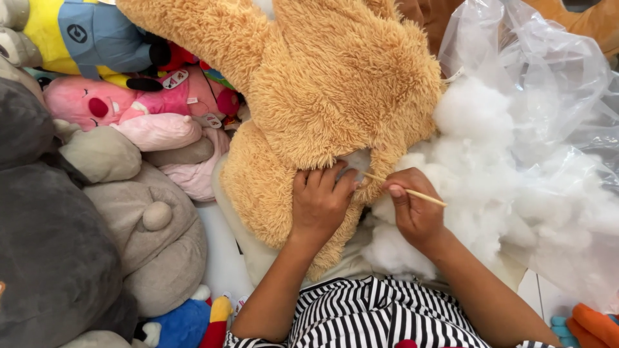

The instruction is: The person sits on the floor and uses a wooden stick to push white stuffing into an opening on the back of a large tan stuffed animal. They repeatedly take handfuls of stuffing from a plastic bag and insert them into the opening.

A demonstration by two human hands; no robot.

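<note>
A big tan plush bear (322, 96) is lying across the person's lap, its seam opening (356, 162) facing up. The left hand (319, 203) is clamping the fur beside that opening, while the right hand (416, 209) is pinching a thin wooden stick (403, 190) whose tip is pointing into it. White stuffing (490, 167) is spilling from a clear plastic bag (548, 71) just right. Grey plush toys (148, 225) and pink plush toys (129, 109) are crowding the left.

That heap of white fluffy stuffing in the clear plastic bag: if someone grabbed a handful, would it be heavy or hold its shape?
The white stuffing looks wispy and loose, so a handful would probably be very light and squash easily. Its ragged clumps suggest it would pull apart in tufts rather than lift as one piece. The thin plastic bag around it is crumpled and limp, so it likely gives no support.
</note>
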